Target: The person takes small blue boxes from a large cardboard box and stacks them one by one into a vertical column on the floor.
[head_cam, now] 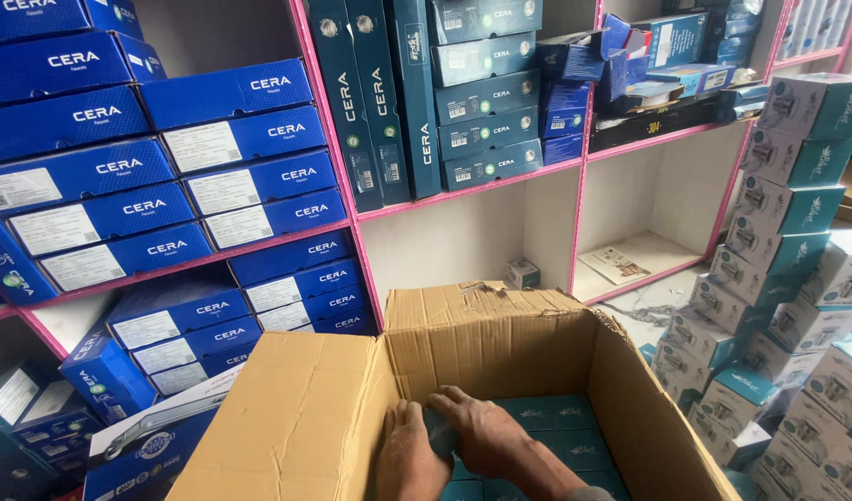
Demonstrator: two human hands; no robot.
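Both hands are reaching down into the open cardboard carton (500, 348), side by side near its left wall. The left hand (409, 455) is lying knuckles-up with its fingers (395, 416) curled downward against the carton's inner corner, and the right hand (477, 429) is crossing just beside it, palm down, its fingers (442, 401) bent over the edge of one of the dark teal boxes (556, 422) packed flat in the bottom. Between the two hands a teal box is showing, and both sets of fingers are pressing on it, but I cannot tell whether either hand is properly gripping it or only touching. The carton's left flap (296, 417) is folding outward over a pile of blue boxes (138, 445) on the floor. Behind the carton, pink-edged shelves (338, 153) are carrying stacks of long blue boxes (120, 167) on the left and upright and flat teal boxes (481, 93) in the middle. One small box (523, 273) is sitting alone on the low shelf just past the carton's back wall. To the right, stacks of white-and-green boxes (797, 241) are rising close against the carton's right side, crowding that edge.
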